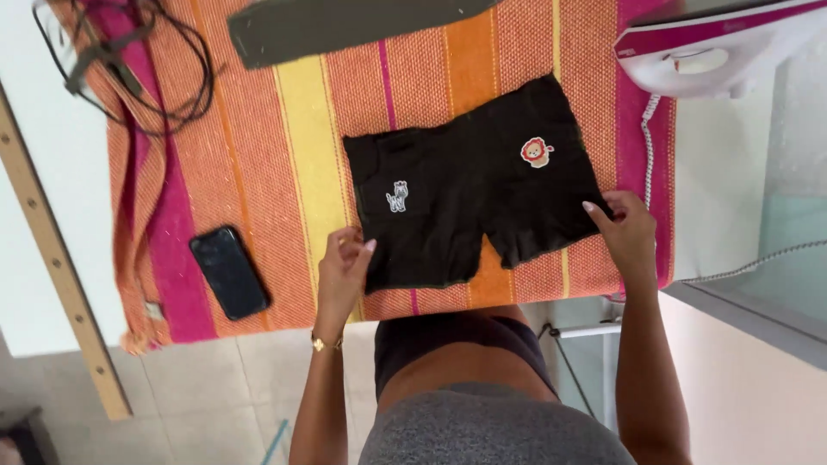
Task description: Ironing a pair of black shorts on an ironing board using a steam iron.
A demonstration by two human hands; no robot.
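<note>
A small pair of black shorts (469,194) lies flat on a striped orange, yellow and pink cloth (284,155). It carries a lion patch on one leg and a small grey animal patch on the other. My left hand (343,269) pinches the near left corner of the shorts. At the near right edge, my right hand (622,228) grips the fabric with the fingers curled over it.
A black phone (228,271) lies on the cloth at the left. A white and pink iron (715,47) stands at the far right with its cord hanging down. Black cables (129,60) sit at the far left, a dark green garment (345,24) at the top.
</note>
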